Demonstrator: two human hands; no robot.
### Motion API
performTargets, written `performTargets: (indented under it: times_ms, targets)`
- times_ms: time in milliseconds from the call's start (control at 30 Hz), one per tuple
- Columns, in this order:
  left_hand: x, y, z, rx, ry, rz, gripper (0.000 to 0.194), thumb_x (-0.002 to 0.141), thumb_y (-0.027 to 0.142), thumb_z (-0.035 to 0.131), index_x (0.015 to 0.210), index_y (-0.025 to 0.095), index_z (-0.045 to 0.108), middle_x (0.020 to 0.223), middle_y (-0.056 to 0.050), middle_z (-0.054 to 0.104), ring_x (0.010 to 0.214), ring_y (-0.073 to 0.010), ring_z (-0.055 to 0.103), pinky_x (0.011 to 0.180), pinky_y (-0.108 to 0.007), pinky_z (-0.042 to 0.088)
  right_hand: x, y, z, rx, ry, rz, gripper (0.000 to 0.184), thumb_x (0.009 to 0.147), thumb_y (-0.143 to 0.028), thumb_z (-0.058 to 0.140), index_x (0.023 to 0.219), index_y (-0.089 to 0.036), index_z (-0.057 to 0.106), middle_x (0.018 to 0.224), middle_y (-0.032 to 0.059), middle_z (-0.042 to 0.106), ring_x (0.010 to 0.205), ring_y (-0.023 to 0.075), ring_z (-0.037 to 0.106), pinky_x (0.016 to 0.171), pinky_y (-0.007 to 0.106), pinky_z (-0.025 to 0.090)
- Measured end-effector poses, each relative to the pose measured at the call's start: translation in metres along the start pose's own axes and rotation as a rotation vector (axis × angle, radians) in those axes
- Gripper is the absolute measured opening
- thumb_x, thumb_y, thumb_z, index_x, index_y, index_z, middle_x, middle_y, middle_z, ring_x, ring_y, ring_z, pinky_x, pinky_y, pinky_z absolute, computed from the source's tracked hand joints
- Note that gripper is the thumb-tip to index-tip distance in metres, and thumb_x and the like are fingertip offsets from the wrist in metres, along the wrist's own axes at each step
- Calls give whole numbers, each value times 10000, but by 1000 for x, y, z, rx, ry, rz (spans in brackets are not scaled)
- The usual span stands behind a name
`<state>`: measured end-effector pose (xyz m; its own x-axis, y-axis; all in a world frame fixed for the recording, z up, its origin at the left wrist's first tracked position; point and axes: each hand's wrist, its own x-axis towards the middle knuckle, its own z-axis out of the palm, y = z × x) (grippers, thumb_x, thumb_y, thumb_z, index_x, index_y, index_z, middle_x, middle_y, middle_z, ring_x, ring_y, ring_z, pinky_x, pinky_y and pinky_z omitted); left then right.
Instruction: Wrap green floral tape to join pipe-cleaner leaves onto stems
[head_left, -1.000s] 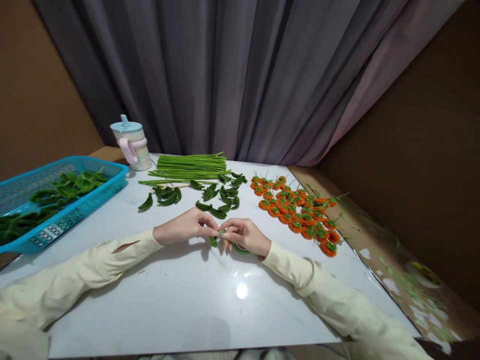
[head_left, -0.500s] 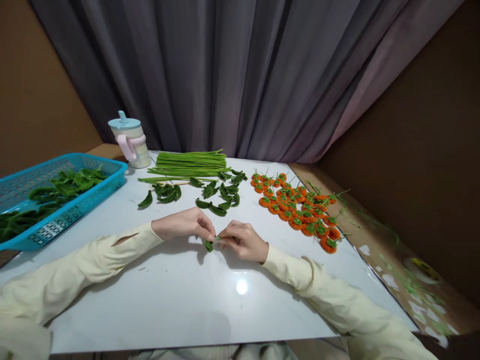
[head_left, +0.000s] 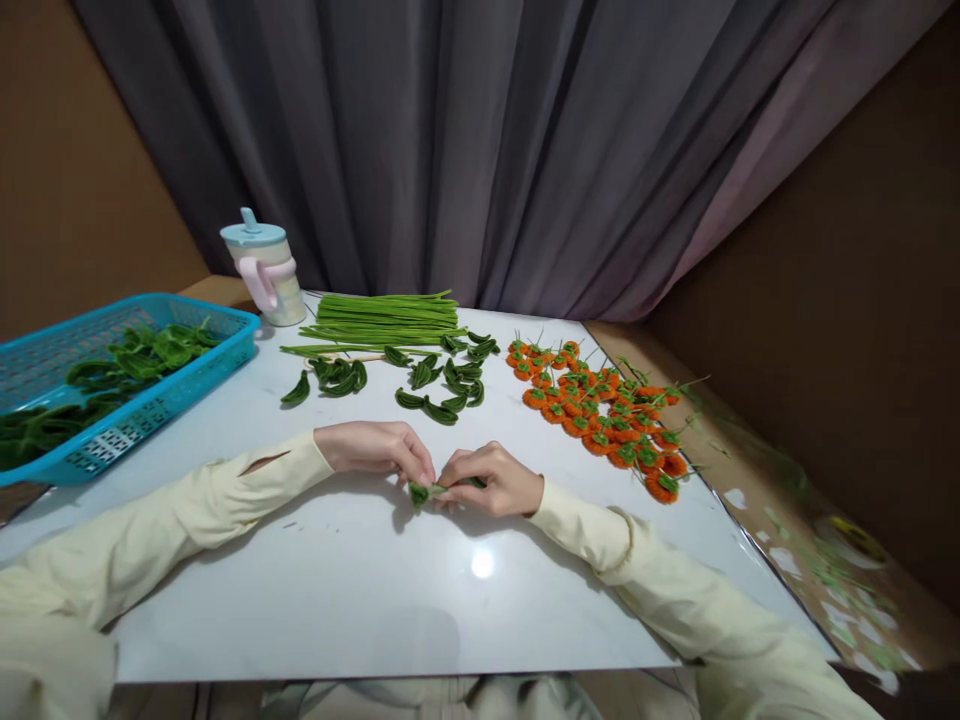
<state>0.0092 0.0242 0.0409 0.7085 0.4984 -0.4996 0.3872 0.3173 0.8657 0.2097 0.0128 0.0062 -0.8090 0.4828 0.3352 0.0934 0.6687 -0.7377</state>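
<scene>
Left grip: the left grip (head_left: 386,452) is closed at the fingertips on a small green piece (head_left: 420,494) near the middle of the frame, apparently to steady it by its upper edge.
Right grip: thumb and fingers of the right grip (head_left: 491,480) are pinched together against the piece's right end; two pinches so close likely give fine control over something small.
Green tip at the right palm: a bit of dark green shows between those fingers; whether it belongs to the same piece, I cannot tell.
Bare white stretch: the bench (head_left: 315,600) has open surface below both hands, which presumably leaves room for forearms and sleeves.
Curved leaves: dark green fuzzy leaves (head_left: 440,411) lie loose just above the hands, probably placed there for a short reach.
Stems: bright green stems (head_left: 386,318) lie side by side, upper centre, mostly aligned, perhaps so single ones lift off easily.
Orange heads: orange flower heads (head_left: 534,398) are grouped at centre right, apart from the leaves, seemingly sorted by kind.
Basket: a blue basket (head_left: 210,375) at the left edge contains more green pieces, its walls likely preventing them from scattering.
Cup: a lidded cup (head_left: 264,265) stands upright at upper left, well apart from the hands, perhaps against knocks.
</scene>
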Motion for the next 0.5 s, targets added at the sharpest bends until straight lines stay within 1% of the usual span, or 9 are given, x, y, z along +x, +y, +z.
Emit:
performTargets:
  times_ms: [100,167,233,267,333,400,433,467,500]
  targets:
    - [0,-1,-2,65,-8,-8,113,618,260,662,654,155,687,599,1,604,606,-115,487,589,-208,361,0,0,1,56,-7,55,164,807,-234,559,816,-134,689,682,64,700,607,120,640,674,207,515]
    - [-1,1,-4,161,21,-1,143,649,287,646,697,156,680,645,-1,614,640,-121,500,584,-202,359,0,0,2,100,17,119,169,804,-252,564,796,-137,686,681,62,701,579,117,640,642,204,519]
    - [-4,6,-5,268,95,32,200,713,334,594,751,151,666,709,-13,628,674,-133,522,587,-206,369,0,2,3,171,69,201,185,794,-281,579,762,-128,679,637,61,692,543,123,635,590,211,520]
    - [-7,9,-5,326,170,69,239,756,359,547,781,148,656,744,-23,635,692,-143,536,594,-215,379,1,2,3,226,100,240,196,784,-295,590,744,-122,673,617,61,687,526,127,631,568,218,519]
    - [-13,15,-3,496,424,225,303,833,384,447,851,146,633,830,-45,644,752,-166,559,635,-245,402,3,3,3,374,159,314,216,755,-318,623,708,-110,654,608,66,682,500,132,621,541,237,518]
    - [-20,18,5,799,716,487,297,868,374,417,920,157,613,950,-66,639,888,-203,556,749,-303,401,5,4,3,539,205,374,232,720,-330,660,679,-103,634,628,72,683,486,131,613,534,255,518]
    - [-23,18,9,999,816,637,267,870,357,438,945,165,607,1008,-73,629,976,-223,530,824,-339,371,5,5,2,609,223,398,237,703,-330,676,672,-100,628,629,71,681,485,131,611,537,264,519]
    - [-25,16,15,1221,841,758,234,868,341,464,953,177,607,1049,-76,621,1058,-243,492,882,-374,326,6,5,2,662,239,417,240,687,-327,692,671,-97,626,623,66,679,486,133,610,542,273,521]
    - [-25,14,20,1419,822,839,200,873,312,475,961,189,606,1056,-70,626,1100,-247,471,909,-390,290,7,5,1,703,254,429,239,673,-321,705,674,-95,627,617,62,677,490,135,611,550,281,523]
